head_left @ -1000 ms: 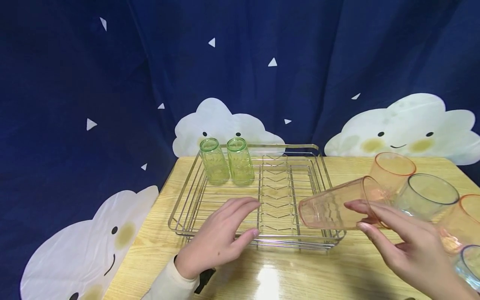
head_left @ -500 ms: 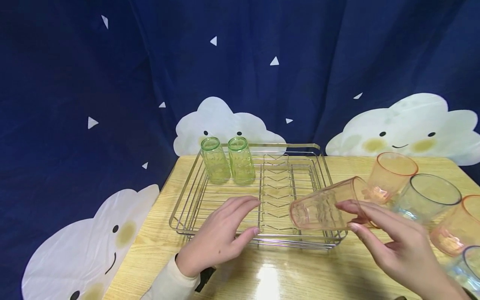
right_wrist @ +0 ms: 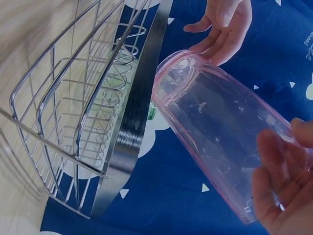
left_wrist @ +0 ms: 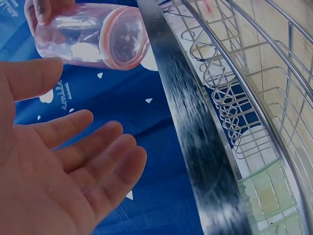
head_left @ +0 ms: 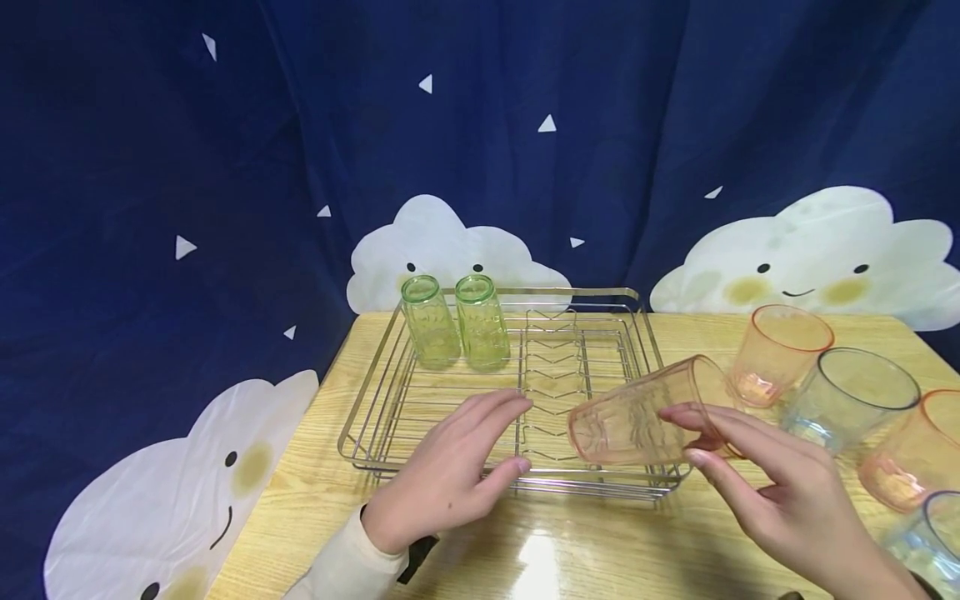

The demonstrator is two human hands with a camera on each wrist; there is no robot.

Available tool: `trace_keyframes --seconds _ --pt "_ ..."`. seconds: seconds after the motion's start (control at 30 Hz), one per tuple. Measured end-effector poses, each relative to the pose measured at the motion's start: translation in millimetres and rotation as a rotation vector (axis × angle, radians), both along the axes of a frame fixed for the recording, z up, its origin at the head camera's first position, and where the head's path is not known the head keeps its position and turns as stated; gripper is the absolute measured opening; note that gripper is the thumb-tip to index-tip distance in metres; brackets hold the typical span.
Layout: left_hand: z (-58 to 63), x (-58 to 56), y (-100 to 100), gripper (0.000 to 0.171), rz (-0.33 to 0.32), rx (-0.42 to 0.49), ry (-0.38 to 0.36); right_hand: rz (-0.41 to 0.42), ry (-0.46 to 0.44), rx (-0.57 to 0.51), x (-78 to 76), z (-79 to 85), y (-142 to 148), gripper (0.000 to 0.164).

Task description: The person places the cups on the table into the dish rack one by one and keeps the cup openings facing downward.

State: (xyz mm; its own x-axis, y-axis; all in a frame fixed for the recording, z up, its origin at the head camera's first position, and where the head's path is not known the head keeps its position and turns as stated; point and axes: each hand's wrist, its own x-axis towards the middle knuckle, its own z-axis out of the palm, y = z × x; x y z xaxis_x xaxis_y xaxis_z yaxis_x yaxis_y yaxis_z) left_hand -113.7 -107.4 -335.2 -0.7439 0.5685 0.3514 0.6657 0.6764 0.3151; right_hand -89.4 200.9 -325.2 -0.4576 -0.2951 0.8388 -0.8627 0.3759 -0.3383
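Pink tumbler [head_left: 626,423], tilted over the near right part of the wire rack [head_left: 592,292], looks light, stiff and probably slippery, best held near its rim, where the right hand [head_left: 783,483] pinches it, while the left hand [head_left: 450,467], fingers relaxed, holds nothing.

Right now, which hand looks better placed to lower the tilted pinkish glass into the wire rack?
Probably the right hand: it grips the pinkish glass near its open end, and in the head view that glass overlaps the wire rack. The left hand holds nothing, apart from the glass.
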Motion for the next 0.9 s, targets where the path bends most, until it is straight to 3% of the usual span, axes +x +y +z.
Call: trace_keyframes --seconds 0.23,0.47,0.73,0.9 --pt "-0.6 0.3 6 0.059 -0.009 0.024 0.009 0.018 0.015 -0.007 0.6 0.4 -3 0.035" --pt "-0.5 2.2 8 0.063 -0.015 0.000 0.022 0.088 -0.002 -0.029 3.4 0.6 -12 0.031" --pt "0.1 4.1 9 0.086 -0.009 -0.014 -0.040 0.150 -0.023 -0.072 3.4 -2.0 -21 0.028" --pt "-0.2 4.5 9 0.087 -0.017 -0.024 -0.040 0.179 -0.032 -0.086 2.6 -3.9 -25 0.027"
